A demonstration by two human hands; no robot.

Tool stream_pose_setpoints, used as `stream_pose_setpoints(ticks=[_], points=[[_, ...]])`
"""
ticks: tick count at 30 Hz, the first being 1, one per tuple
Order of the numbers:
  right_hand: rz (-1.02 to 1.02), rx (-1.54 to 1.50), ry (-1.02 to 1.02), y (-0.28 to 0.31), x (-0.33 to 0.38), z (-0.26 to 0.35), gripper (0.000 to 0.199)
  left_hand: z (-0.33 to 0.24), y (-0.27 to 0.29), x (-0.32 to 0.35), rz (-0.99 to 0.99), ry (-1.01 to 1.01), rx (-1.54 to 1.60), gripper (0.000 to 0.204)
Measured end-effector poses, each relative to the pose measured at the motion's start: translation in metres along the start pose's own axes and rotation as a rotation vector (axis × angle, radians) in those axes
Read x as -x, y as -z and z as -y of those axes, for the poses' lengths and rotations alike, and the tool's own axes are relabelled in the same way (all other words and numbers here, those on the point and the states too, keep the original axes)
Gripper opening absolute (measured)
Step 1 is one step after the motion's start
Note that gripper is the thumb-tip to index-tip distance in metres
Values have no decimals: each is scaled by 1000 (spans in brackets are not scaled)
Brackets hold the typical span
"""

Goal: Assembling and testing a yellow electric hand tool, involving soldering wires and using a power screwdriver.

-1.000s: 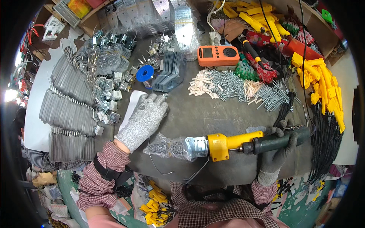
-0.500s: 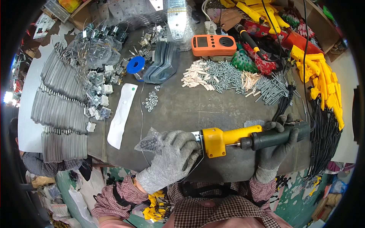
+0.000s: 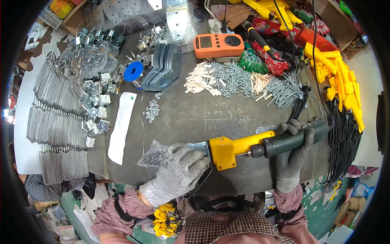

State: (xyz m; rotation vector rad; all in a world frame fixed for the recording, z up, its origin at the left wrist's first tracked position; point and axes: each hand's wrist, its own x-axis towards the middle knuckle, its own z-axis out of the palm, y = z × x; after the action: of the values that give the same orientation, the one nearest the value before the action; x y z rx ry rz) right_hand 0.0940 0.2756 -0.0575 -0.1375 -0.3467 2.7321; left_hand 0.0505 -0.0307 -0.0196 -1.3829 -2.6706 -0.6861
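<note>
My right hand, in a grey glove, grips the dark green handle of a yellow soldering gun lying across the near edge of the dark table. My left hand, gloved too, rests over the gun's metal tip and on a small clear bag of tiny metal parts. A thin wire runs from near the bag up toward a blue solder spool.
A white paper strip and a little heap of nuts lie left of centre. Screws and pale plugs, an orange meter, grey metal plates, yellow plastic parts and rows of metal clips ring the table.
My left hand came off the white paper strip, moved down to the near edge and settled on the bag and the gun's tip. My right hand kept its grip on the handle.
</note>
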Motion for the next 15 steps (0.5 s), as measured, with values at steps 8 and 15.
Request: stream_pose_setpoints(ticks=[8,15], points=[[-16,23,7,-5,4,1,30,16,21,-28,284,497,474,39],[-130,60,63,-14,3,-7,32,27,16,-32,215,389,462,33]])
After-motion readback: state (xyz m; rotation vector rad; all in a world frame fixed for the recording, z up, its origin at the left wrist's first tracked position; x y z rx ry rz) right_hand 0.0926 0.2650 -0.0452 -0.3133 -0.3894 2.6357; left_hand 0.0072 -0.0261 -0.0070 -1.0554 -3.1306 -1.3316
